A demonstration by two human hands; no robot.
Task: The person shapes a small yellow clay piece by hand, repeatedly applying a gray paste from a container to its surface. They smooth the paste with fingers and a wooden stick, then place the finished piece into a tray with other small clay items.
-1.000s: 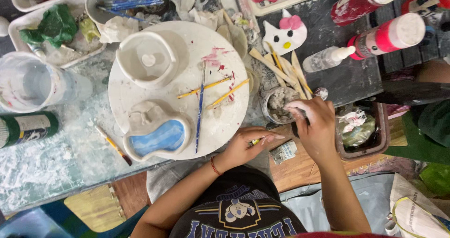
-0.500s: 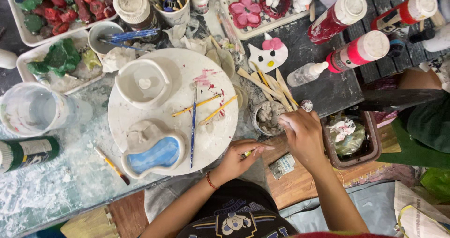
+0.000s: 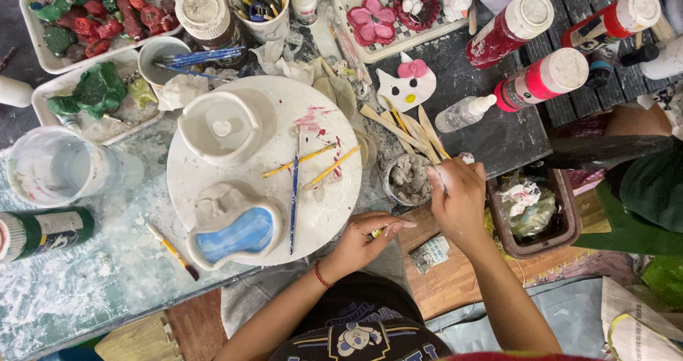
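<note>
My right hand (image 3: 459, 201) is closed around a wooden stick (image 3: 435, 158) that stands with several others in a small pot of grey clay slurry (image 3: 407, 179). My left hand (image 3: 363, 241) rests at the near edge of a round white board (image 3: 213, 183) and pinches a thin yellow brush (image 3: 376, 232). On the board stand a white clay cup (image 3: 220, 128) and a clay dish painted blue inside (image 3: 235, 234). A blue brush (image 3: 294, 190) and two yellow brushes (image 3: 313, 163) lie between them.
Red paint bottles (image 3: 544, 80) and a small clear squeeze bottle (image 3: 462, 113) lie at the right. A white cat-shaped clay piece (image 3: 405, 85), trays of coloured clay pieces (image 3: 92, 9), a plastic water cup (image 3: 53, 167) and a brown box of crumpled paper (image 3: 530, 206) surround the board. Another person's green sleeve (image 3: 651, 183) is at the right edge.
The view has tilted so that more of the far table shows. Both hands keep their places, the right at the pot of sticks and the left at the board's edge.
</note>
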